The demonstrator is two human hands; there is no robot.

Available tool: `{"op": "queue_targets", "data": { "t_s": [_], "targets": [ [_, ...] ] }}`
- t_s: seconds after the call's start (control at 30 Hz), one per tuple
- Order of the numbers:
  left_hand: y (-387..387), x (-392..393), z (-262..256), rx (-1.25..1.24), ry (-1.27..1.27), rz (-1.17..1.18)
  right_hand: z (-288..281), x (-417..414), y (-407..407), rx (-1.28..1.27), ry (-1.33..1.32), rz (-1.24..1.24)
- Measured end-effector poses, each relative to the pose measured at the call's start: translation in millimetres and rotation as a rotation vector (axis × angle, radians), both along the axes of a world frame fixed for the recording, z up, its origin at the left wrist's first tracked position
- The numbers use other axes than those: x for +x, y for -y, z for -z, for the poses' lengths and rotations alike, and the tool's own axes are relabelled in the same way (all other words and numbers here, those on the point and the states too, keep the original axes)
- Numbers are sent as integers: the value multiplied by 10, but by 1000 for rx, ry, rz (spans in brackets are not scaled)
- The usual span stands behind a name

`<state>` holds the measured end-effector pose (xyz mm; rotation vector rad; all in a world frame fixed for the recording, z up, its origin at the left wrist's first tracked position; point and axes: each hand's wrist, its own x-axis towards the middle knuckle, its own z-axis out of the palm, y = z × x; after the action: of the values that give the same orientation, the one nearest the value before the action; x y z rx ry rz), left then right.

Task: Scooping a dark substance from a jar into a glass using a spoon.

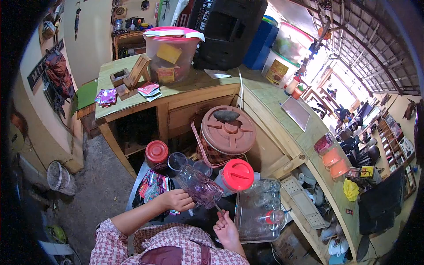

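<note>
A clear glass jug [198, 185] with a purplish tint is tilted in front of me, its mouth towards my body. My left hand [179, 200] is closed at its side, apparently on the handle, which the fingers hide. Between the fingers of my right hand [226, 226] is a thin rod [218, 208], perhaps a spoon handle, reaching to the jug's mouth; its far end cannot be made out. Beside the jug stands a plastic pitcher with a red lid [237, 175]. Colourful sachets [154, 186] lie left of it, near a red-lidded jar [157, 155] and a clear cup [177, 161].
On the right, a clear tray [243, 228] carries several upturned glasses [263, 198]. A large brown-lidded bucket [228, 129] stands behind, with a dark stone on its lid. The wooden counter [198, 81] curves around, bearing a pink-lidded tub [172, 56] and a black speaker [228, 33].
</note>
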<state>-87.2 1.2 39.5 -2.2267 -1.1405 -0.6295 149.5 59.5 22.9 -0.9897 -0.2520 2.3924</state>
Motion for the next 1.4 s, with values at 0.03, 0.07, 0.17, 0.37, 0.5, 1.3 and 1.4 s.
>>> {"op": "queue_targets", "data": {
  "t_s": [0.03, 0.07, 0.17, 0.37, 0.5, 1.3, 1.4],
  "targets": [
    [-8, 12, 0, 34, -13, 5, -21, -26, 12, -1, -2, -14],
    [-22, 19, -10, 35, -14, 3, -39, -48, 19, -3, -4, -28],
    [-38, 27, -37, 37, -34, 47, -70, -81, 38, 31, 15, -11],
    [-26, 35, -2, 20, -51, 40, -78, -101, 36, 182, 63, 68],
    [-33, 41, 28, 10, -33, 73, -87, -105, 24, 224, 89, 124],
    [-6, -14, 5, 32, -5, 47, -123, 191, 31, 358, 307, 289],
    [1, -27, -6, 30, 7, 29, -178, 237, 22, 379, 299, 306]
  ]
}}
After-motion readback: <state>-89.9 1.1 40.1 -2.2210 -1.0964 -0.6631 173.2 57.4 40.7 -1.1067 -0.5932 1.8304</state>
